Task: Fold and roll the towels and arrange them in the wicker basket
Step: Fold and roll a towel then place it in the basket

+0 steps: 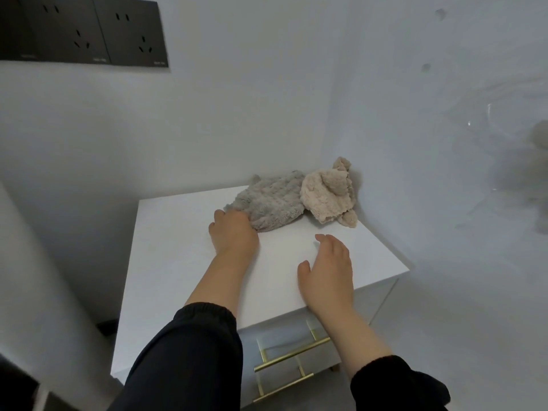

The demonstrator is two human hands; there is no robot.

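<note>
A grey towel (271, 200) lies crumpled at the back of a white cabinet top (178, 256). Beside it on the right, against the wall corner, sits a crumpled beige towel (327, 195). My left hand (232, 232) grips the near edge of the grey towel, its fingertips hidden in the cloth. My right hand (327, 268) hovers over the cabinet top nearer to me, fingers loosely bent and holding nothing. No wicker basket is in view.
The cabinet stands in a wall corner, with gold drawer handles (292, 355) on its front. Dark wall sockets (89, 31) sit high on the left wall. A glossy white surface (474, 143) on the right reflects the towels.
</note>
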